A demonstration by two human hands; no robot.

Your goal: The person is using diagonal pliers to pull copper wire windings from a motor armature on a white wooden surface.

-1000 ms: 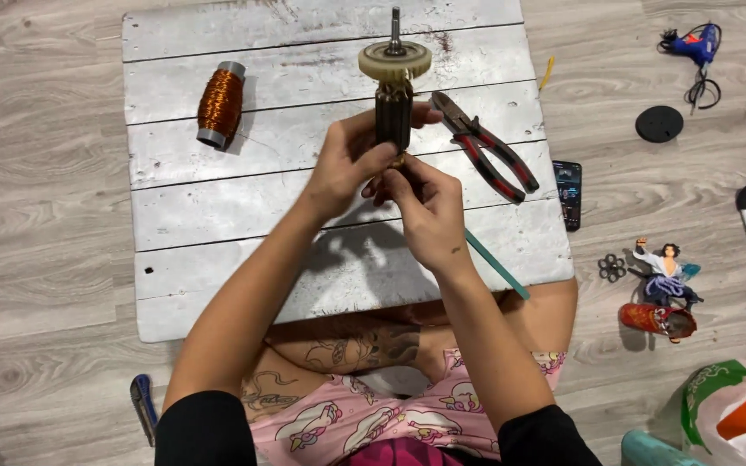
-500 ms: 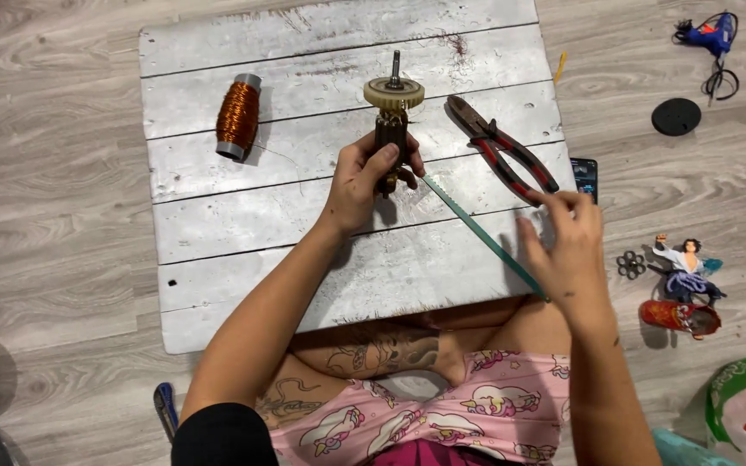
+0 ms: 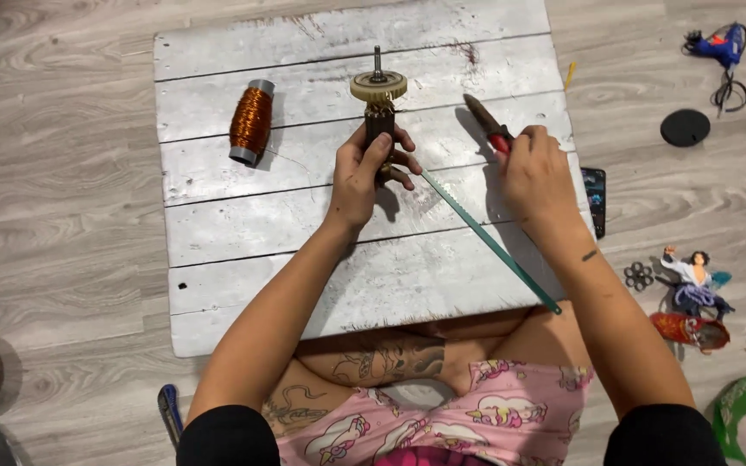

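Two hands work: left hand (image 3: 363, 177) clasps the motor rotor (image 3: 379, 112); right hand (image 3: 535, 177) closes over the pliers (image 3: 487, 128).

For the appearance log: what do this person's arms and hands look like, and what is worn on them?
Both arms are bare from the black short sleeves at the upper arms down to the fingers. No gloves, watch or bracelet show. No rings can be made out on the left hand or the right hand. A small dark mark sits on the right forearm near the wrist.
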